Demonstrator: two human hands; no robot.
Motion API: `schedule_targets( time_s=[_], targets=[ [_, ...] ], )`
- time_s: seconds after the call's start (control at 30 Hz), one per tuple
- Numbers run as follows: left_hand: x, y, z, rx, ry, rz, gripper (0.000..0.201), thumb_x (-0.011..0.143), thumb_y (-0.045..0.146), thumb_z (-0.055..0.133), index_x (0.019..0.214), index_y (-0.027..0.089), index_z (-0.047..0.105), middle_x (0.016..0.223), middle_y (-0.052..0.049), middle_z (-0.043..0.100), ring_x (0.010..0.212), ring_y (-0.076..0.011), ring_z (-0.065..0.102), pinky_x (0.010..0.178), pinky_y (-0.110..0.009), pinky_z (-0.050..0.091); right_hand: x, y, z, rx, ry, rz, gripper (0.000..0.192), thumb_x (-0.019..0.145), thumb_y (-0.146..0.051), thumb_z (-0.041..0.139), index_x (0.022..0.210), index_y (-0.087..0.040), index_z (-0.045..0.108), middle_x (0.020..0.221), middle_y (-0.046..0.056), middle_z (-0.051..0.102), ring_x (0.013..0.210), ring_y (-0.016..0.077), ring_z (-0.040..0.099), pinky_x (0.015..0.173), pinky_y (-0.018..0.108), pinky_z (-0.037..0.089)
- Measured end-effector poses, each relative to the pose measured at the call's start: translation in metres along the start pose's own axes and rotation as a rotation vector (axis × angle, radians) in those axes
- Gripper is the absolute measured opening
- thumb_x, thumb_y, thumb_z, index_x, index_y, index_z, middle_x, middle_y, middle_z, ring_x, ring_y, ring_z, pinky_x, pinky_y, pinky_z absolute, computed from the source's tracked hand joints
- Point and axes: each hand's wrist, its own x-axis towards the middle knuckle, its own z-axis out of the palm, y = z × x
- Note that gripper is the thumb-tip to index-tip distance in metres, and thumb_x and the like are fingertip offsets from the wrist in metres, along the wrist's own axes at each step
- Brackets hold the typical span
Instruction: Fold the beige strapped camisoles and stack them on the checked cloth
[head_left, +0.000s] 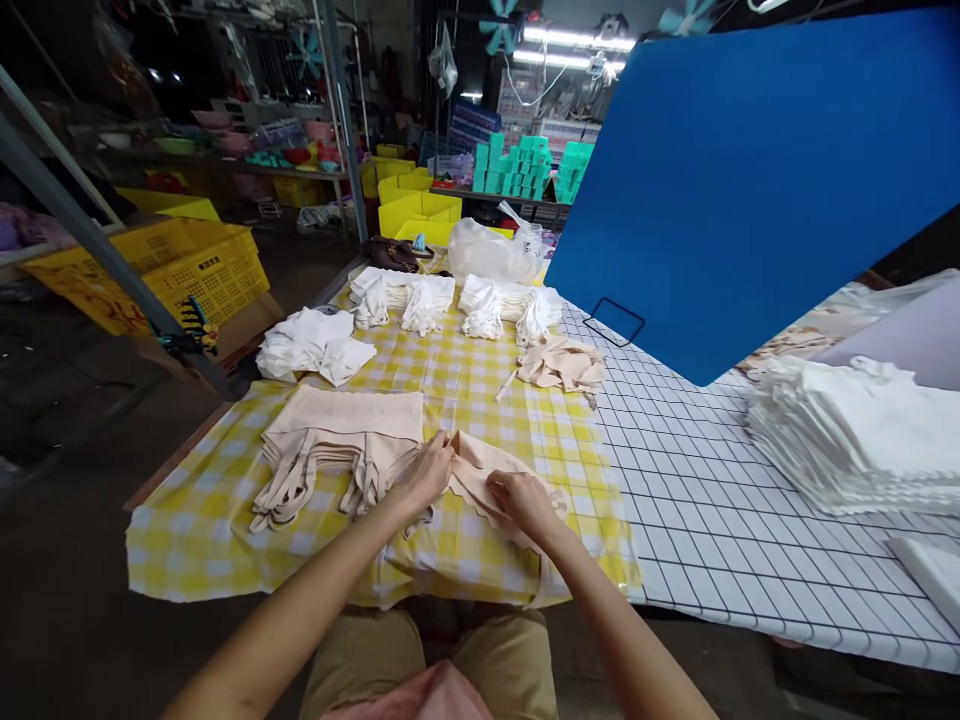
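Left hand [429, 472] and right hand [525, 500] both pinched on a beige garment [487, 470], fingers curled over its edge. Garment lies flat on the yellow checked cloth [480, 390] at the bench's near edge, scalloped hem showing, just right of a beige stack [337, 440].

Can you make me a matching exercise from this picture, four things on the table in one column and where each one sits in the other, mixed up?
Things:
1. beige garment under both hands
2. stack of beige garments
3. tall stack of white fabric
4. clear plastic bag

Places:
A. far end of the yellow checked cloth
B. right side, on the white grid surface
C. near edge of the checked cloth, at the left hand and right hand
D. just left of the hands

Pairs: 1-C, 2-D, 3-B, 4-A
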Motion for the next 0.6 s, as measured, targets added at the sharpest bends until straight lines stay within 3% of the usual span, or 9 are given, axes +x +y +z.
schedule_targets(
  time_s=[0.2,0.3,0.47,0.6],
  targets=[
    [-0.011,-0.005,-0.007,-0.035,-0.049,0.14,0.019,0.075,0.005,0.04,0.07,0.016,0.055,0.093,-0.006,0.051,0.08,-0.0152,0.053,0.073,-0.027,0.046,0.02,-0.016,-0.001,-0.02,0.008,-0.164,0.031,0.088,-0.016,0.041,0.114,-0.026,0.056,0.104,0.006,0.055,0.073,0.0137,0.057,0.063,0.023,0.036],
    [-0.014,-0.005,-0.012,-0.017,-0.056,0.158,0.017,0.075,0.006,0.042,0.069,0.016,0.055,0.093,-0.007,0.052,0.081,-0.0157,0.053,0.074,-0.026,0.046,0.031,-0.019,-0.001,-0.099,0.004,-0.248,0.034,0.087,-0.014,0.043,0.118,-0.024,0.052,0.11,0.008,0.051,0.079,0.0165,0.055,0.062,0.025,0.037],
    [-0.013,-0.01,-0.021,0.03,-0.04,0.148,0.019,0.078,0.009,0.039,0.074,0.015,0.056,0.091,-0.006,0.053,0.073,-0.0147,0.054,0.067,-0.026,0.046,0.039,-0.017,-0.006,-0.092,0.054,-0.173,0.022,0.082,-0.006,0.044,0.097,-0.013,0.059,0.098,0.015,0.054,0.089,0.0248,0.05,0.061,0.028,0.036],
    [-0.009,-0.014,-0.03,0.054,-0.035,0.138,0.019,0.077,0.008,0.039,0.075,0.015,0.057,0.09,-0.007,0.054,0.076,-0.0166,0.055,0.069,-0.027,0.046,0.032,-0.013,-0.02,0.002,0.113,-0.14,0.012,0.079,-0.009,0.049,0.074,-0.018,0.056,0.086,0.01,0.054,0.082,0.0206,0.05,0.059,0.026,0.035]
  ],
)
